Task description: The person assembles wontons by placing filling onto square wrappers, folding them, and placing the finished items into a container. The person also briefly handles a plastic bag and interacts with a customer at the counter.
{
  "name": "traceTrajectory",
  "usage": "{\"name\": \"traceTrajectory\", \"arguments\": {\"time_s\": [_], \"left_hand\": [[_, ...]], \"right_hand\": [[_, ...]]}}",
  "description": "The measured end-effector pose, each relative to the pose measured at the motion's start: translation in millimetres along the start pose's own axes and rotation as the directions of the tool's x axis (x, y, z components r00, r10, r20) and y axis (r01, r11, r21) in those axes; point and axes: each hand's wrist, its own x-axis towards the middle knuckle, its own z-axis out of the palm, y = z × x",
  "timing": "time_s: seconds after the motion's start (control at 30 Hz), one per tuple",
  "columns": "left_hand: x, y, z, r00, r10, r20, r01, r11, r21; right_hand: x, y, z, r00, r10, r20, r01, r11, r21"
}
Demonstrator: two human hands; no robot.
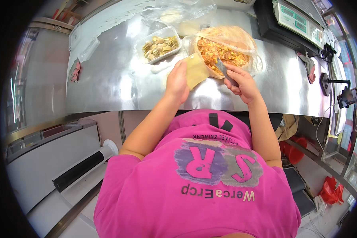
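In my left hand (178,82) is a stack of square, pale yellow dough wrappers (195,72), held up beside the filling. My right hand (242,82) grips a flat grey spatula (226,72) by its lower end. The spatula's tip is at the near edge of an orange-red minced filling with yellow bits (230,53). That filling lies in a wide-open clear plastic bag (248,37); what supports the bag is hidden. To the left, a clear plastic tray (139,50) holds several folded wontons (161,47).
Crumpled clear plastic bags (178,14) lie at the back of the shiny metal table (111,75). A weighing scale (299,22) stands at the back right. A phone on a stand (347,97) is at the far right. Pinkish scraps (75,72) lie on the left.
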Motion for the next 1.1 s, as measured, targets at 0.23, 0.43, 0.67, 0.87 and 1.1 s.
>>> {"name": "traceTrajectory", "arguments": {"time_s": [0.23, 0.43, 0.67, 0.87, 1.1], "left_hand": [[23.1, 6.0, 51.1, 0.966, -0.151, 0.208, 0.210, 0.929, -0.303], [24.4, 1.5, 29.2, 0.977, -0.182, 0.114, 0.206, 0.944, -0.259], [22.0, 6.2, 21.0, 0.995, -0.094, 0.024, 0.097, 0.982, -0.162], [14.7, 10.6, -16.3, 0.997, -0.038, -0.065, 0.051, 0.977, 0.206], [9.8, -6.0, -23.2, 0.991, -0.084, -0.108, 0.103, 0.978, 0.183]], "right_hand": [[-15.7, 6.5, 15.4, 0.682, -0.721, 0.123, 0.421, 0.249, -0.872], [-51.0, -11.4, 8.0, 0.771, -0.631, 0.082, 0.345, 0.306, -0.887], [-33.0, 8.1, 11.5, 0.787, -0.596, 0.156, 0.365, 0.247, -0.898], [-30.1, 0.6, -3.6, 0.854, -0.516, -0.073, 0.117, 0.327, -0.938], [16.3, 11.3, -4.1, 0.948, -0.316, 0.037, 0.126, 0.265, -0.956]]}}
